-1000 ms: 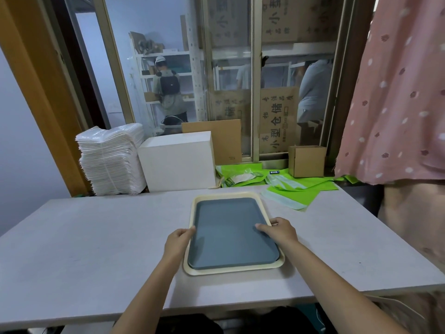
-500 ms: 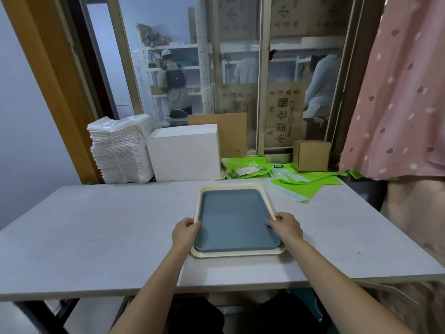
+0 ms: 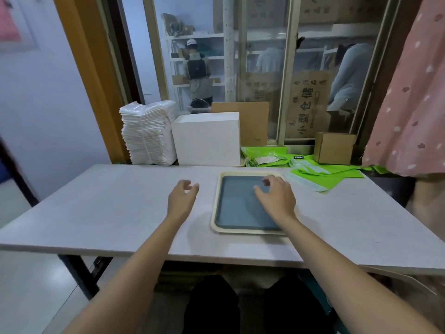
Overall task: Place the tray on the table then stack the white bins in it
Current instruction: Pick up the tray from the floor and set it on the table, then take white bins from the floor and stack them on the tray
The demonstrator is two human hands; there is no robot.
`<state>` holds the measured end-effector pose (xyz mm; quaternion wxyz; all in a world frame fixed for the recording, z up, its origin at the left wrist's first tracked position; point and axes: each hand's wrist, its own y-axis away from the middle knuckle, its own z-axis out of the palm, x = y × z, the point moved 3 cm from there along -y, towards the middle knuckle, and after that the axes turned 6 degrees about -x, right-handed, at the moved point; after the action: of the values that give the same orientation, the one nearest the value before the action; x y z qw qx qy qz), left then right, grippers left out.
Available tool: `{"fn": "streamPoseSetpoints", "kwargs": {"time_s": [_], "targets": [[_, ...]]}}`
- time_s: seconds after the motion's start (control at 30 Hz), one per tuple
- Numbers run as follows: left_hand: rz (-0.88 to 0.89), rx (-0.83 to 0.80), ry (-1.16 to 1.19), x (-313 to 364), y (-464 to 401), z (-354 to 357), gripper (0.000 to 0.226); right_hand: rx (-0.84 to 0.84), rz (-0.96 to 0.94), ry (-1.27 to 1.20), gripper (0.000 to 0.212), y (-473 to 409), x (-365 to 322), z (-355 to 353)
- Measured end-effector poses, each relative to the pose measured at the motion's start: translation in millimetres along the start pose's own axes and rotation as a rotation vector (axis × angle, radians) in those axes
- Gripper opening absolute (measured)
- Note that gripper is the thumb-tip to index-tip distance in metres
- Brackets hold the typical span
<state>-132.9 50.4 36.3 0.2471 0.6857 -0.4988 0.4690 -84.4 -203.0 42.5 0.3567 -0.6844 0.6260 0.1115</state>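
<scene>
both bare arms reach forward from the bottom of the frame toward its centre. the left hand (image 3: 182, 198), centre-left, is held open with fingers loosely curled, holding nothing. the right hand (image 3: 277, 196), centre-right, is spread palm down, fingers apart and empty.

Small packing or storage workroom is shown. Pale worktable (image 3: 115, 208) is set against glazed partition (image 3: 262, 75), behind which metal shelving (image 3: 199, 37) is seen, tended by people with backs turned. Stack of white bagged goods (image 3: 148, 133), white box (image 3: 206, 138), cardboard carton (image 3: 334, 148) and green mailer bags (image 3: 337, 173) are piled along table's far edge. Printed cardboard sheets (image 3: 308, 102) are propped against glass.
</scene>
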Motion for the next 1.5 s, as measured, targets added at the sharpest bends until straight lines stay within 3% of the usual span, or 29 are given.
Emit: {"fn": "streamPoseSetpoints", "kwargs": {"time_s": [0.23,0.47,0.7,0.8,0.93,1.07,1.2,1.33,1.43,1.5], "targets": [[-0.005,0.247,-0.122,-57,46,-135,0.034,-0.154,-0.527,-0.139,0.017,76,-159,75],[-0.388,0.579,-0.225,-223,185,-261,0.023,-0.496,-0.964,-0.202,0.013,246,-245,191],[-0.917,0.689,-0.243,-374,391,-272,0.018,-1.134,-0.909,0.162,0.034,373,-203,302],[-1.125,0.66,-0.233,-417,468,-248,0.019,-1.296,-0.894,0.324,0.044,404,-176,326],[-1.301,0.552,-0.136,-456,524,-206,0.014,-1.393,-0.91,0.468,0.051,427,-148,348],[-1.404,0.468,0.02,-484,530,-162,0.036,-1.45,-0.86,0.533,0.052,437,-119,370],[-1.461,0.43,0.216,-512,516,-126,0.05,-1.51,-0.818,0.588,0.039,442,-95,389],[-1.556,0.513,0.247,-529,518,-109,0.042,-1.564,-0.758,0.56,0.038,447,-82,400],[-1.614,0.574,0.32,-536,525,-104,0.063,-1.611,-0.718,0.533,0.044,452,-79,406],[-1.62,0.597,0.356,-542,528,-101,0.059,-1.624,-0.728,0.54,0.046,456,-77,412]]}}
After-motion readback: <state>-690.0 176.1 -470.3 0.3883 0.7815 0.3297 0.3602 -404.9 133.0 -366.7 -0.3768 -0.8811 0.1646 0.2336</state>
